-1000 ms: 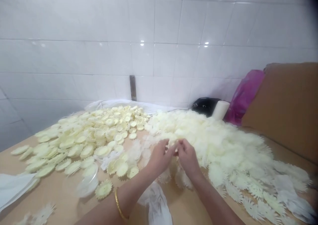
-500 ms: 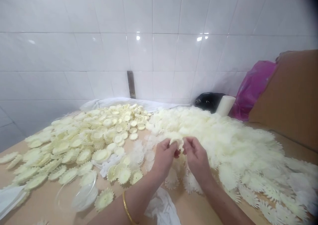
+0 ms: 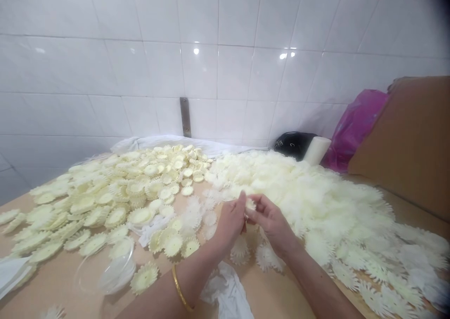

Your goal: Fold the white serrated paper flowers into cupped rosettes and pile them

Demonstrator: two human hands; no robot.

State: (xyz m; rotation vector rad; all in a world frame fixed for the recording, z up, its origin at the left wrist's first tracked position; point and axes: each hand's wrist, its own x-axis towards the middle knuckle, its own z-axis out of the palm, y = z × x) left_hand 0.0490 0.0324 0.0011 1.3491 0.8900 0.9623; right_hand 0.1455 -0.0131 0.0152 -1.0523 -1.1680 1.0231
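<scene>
Between the fingertips of both hands is a small pale-yellow fabric petal disc (image 3: pixel 250 204), partly hidden by the fingers. My left hand (image 3: pixel 230 218), with a gold bangle (image 3: pixel 180 288) on its forearm, pinches the disc's left side. My right hand (image 3: pixel 272 223) is closed on its right side. Left of the hands spreads a heap of cupped, scalloped yellow discs (image 3: pixel 116 192). To the right lies a larger pile of flat, thin, fringed discs (image 3: pixel 326 206). A few loose flat discs (image 3: pixel 241 251) rest just below my hands.
A clear plastic bowl (image 3: pixel 117 274) stands at the front left, by a crumpled white cloth (image 3: pixel 228 293). At the back right are a white roll (image 3: pixel 317 150), a black bag (image 3: pixel 292 143), a pink plastic bag (image 3: pixel 358 126) and a cardboard box (image 3: pixel 404 145). A tiled wall (image 3: pixel 200 70) rises behind.
My hands have drawn closer together around the disc, the fingers now covering more of it. The right hand has turned inward. The view has shifted slightly.
</scene>
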